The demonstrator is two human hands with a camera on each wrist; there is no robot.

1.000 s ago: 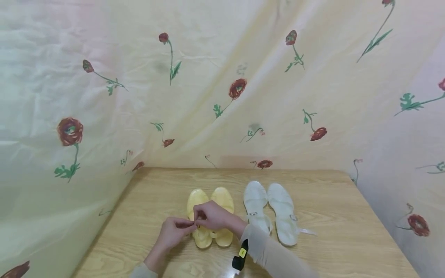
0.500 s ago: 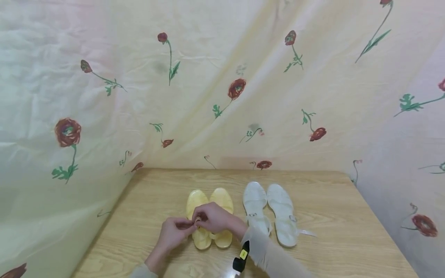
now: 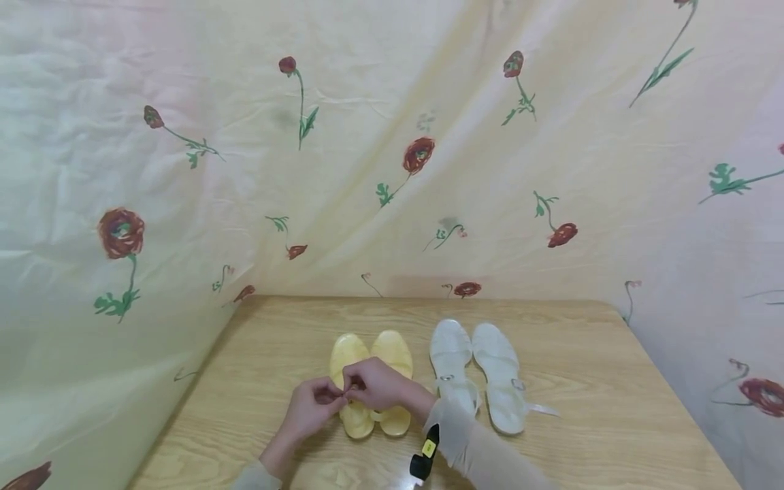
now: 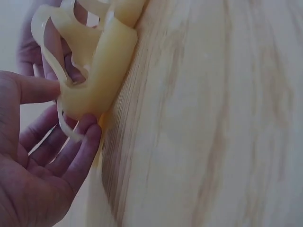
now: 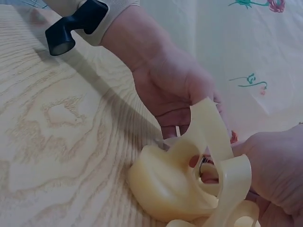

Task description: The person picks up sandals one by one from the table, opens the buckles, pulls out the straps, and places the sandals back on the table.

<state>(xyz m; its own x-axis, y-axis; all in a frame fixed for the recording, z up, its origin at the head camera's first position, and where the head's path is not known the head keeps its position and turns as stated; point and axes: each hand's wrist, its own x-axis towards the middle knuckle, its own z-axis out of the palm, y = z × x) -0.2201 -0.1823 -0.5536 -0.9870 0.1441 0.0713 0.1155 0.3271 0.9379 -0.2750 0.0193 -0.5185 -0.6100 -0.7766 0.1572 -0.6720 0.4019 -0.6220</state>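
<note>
The yellow jelly sandal (image 3: 356, 422) is on the desk (image 3: 582, 388), beside its mate (image 3: 393, 348). Left hand (image 3: 309, 408) pinches the strap (image 4: 67, 128); right hand (image 3: 378, 382) looks pinched there too, fingertips partly hidden. I'd steady the left grip, tweak gently, no yanking.

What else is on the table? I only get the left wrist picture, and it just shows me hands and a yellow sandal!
Observer: In the head view, white sandals lie to the right of the yellow sandal.
Operator: Ooh! And what's at the very back?
Observer: A pale, red-flowered cloth hangs there, as the head view shows.
Operator: Is anything stuck on the person's right arm?
Observer: Yes, the right wrist view shows a black gadget at the cuff of the sleeve, behind the right hand.
</note>
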